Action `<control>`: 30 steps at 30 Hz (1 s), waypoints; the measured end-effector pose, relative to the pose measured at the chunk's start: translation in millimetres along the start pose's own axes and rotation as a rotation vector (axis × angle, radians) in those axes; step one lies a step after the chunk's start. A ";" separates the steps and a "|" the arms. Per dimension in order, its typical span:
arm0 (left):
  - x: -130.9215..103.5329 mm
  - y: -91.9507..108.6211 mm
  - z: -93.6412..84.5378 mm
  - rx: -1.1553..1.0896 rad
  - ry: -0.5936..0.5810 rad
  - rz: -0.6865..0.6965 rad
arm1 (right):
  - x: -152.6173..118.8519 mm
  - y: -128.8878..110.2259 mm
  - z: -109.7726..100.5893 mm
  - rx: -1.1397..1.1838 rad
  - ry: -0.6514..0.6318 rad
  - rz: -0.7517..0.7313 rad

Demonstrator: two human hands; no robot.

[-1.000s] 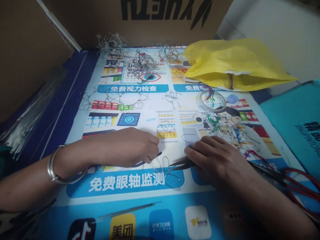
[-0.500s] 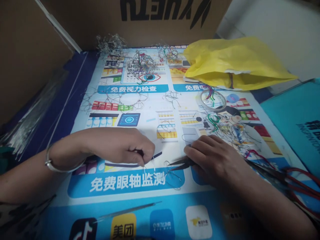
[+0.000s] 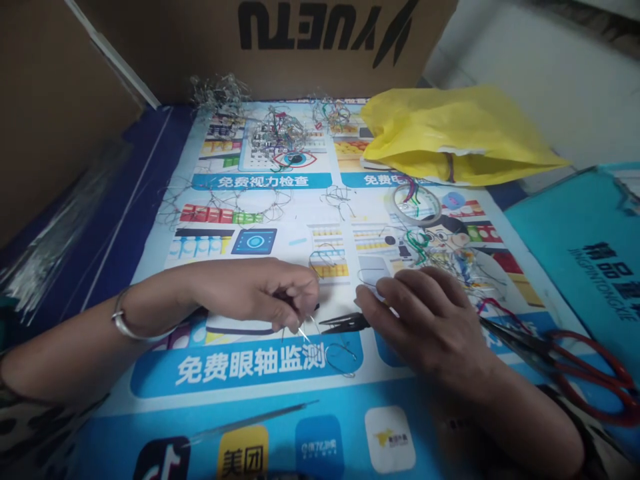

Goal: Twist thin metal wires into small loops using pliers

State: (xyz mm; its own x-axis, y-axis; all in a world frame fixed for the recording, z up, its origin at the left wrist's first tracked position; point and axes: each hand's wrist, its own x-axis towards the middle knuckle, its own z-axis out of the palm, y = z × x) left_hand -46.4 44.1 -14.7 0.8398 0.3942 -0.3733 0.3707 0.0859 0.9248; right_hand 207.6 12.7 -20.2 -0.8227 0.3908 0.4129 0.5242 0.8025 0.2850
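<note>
My left hand (image 3: 273, 293) is closed in a pinch at the middle of the printed mat (image 3: 325, 213), fingers curled downward. Thin silver wire (image 3: 304, 335) sticks out below its fingertips. Facing it, my right hand (image 3: 425, 320) is wrapped round dark needle-nose pliers (image 3: 345, 323), whose handles are hidden under the palm. The plier jaws point left toward the wire, a short gap from the left fingertips. A loose curl of wire (image 3: 341, 360) lies on the mat just below the jaws.
Red-handled scissors (image 3: 590, 373) lie right of my right hand. Wire tangles (image 3: 280, 130) and a yellow bag (image 3: 450, 127) are at the back, before a cardboard box (image 3: 320, 60). A tape roll (image 3: 415, 203), teal box (image 3: 585, 247) and silver wire bundle (image 3: 45, 267) are around.
My left hand has shifted slightly right and its fingers have loosened somewhat, showing more of the wire. The pliers' jaws now look closer to that hand. The whole view has moved a little.
</note>
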 end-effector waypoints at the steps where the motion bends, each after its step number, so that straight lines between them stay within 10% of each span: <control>1: 0.3 -0.3 0.6 -0.014 0.001 -0.005 | 0.6 -1.1 0.1 0.001 0.002 -0.007; 11: 1.1 0.1 5.0 -0.152 -0.041 -0.012 | 0.5 -4.8 3.9 0.062 -0.016 -0.048; 30: -0.1 11.9 8.9 0.441 0.114 0.099 | -2.2 -0.4 5.6 0.376 -0.253 0.116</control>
State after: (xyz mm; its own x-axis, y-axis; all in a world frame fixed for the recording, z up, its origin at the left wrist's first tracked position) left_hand -38.6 36.9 -4.3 0.8398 0.4812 -0.2513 0.4449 -0.3447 0.8266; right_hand 208.0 14.1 -26.1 -0.8157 0.5478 0.1859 0.5383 0.8365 -0.1028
